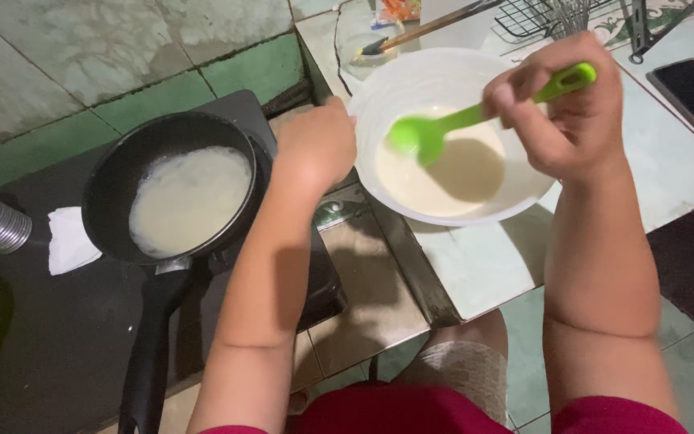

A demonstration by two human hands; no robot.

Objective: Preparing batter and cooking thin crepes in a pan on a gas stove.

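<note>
Two hands: left hand (315, 145) grips one white bowl (379, 84), right hand (560, 112) clasps one green spatula (443, 124).

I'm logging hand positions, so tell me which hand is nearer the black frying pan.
Left. The left hand grips the white bowl's rim just right of the frying pan. The right hand is farther right, over the bowl, holding the green spoon.

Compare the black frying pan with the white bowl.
The black frying pan is shallow with a long handle; the white bowl is deeper and handleless. No hand touches the pan; the left hand steadies the bowl while the right hand holds a green spatula in it. Both contain pale batter.
</note>
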